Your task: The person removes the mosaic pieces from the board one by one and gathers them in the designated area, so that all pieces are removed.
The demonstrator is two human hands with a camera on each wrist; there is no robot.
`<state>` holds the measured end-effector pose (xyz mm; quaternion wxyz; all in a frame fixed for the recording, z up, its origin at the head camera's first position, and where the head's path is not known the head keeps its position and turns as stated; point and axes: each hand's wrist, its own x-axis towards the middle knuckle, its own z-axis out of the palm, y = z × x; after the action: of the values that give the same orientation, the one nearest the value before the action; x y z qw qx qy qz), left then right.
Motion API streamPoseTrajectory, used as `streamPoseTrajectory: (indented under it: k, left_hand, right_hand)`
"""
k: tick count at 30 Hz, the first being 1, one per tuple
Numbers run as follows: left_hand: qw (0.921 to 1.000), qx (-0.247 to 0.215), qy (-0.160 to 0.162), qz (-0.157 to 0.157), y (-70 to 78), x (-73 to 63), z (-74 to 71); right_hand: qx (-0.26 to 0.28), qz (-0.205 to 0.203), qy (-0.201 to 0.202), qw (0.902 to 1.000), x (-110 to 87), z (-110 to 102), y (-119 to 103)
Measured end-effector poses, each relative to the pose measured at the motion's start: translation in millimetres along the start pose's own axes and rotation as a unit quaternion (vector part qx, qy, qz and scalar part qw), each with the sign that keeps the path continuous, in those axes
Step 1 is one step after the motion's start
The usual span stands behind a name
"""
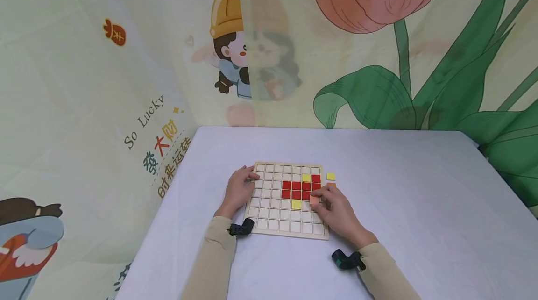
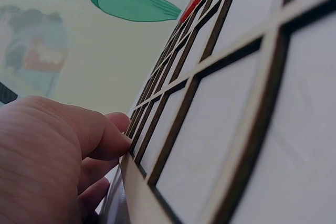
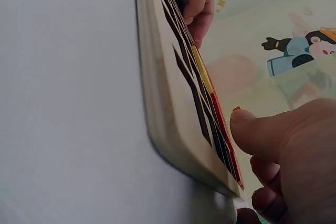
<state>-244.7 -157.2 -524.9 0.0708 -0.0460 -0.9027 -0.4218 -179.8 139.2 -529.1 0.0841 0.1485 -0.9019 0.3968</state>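
A square wooden grid board [image 1: 267, 214] lies on the table, its cells mostly white. Several red tiles [image 1: 296, 186] fill a block right of its middle, with one yellow tile [image 1: 306, 178] above and another yellow tile [image 1: 296, 204] below. My left hand [image 1: 239, 190] holds the board's left edge, thumb and fingers at the rim [image 2: 137, 190]. Over the board's right side, my right hand [image 1: 339, 212] pinches a small orange tile [image 1: 314, 200] between thumb and fingers, close beside the red block. Only a sliver of that tile [image 3: 237, 108] shows at the thumb tip in the right wrist view.
Just off the board's right edge lie a loose yellow tile [image 1: 330, 176] and an orange tile [image 1: 331, 185], the latter partly covered by my right hand. A white cloth covers the table [image 1: 420, 174]. Behind it hangs a printed curtain [image 1: 277, 117].
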Motion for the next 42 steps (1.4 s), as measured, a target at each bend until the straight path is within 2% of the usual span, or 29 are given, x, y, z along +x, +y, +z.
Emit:
streamPoseTrajectory:
  k: [7, 26, 33, 42]
  left_hand:
    - [1.0000, -0.002, -0.002, -0.004, -1.7, 0.6, 1.2]
    - [0.9999, -0.002, 0.000, 0.011, -1.8, 1.6, -0.2]
    - [0.9999, -0.002, 0.004, 0.016, -3.2, 1.3, 0.0]
    - [1.0000, -0.001, -0.004, 0.008, -0.6, 0.8, -0.3]
  right_hand:
    - [-0.007, 0.035, 0.010, 0.9993, 1.5, -11.0, 4.5]
    - [-0.026, 0.051, 0.011, 0.9983, 1.0, -23.0, 18.7]
    - [-0.042, 0.073, 0.013, 0.9964, -0.8, -27.2, 22.6]
    - [-0.047, 0.080, 0.019, 0.9955, -2.6, -28.7, 25.4]
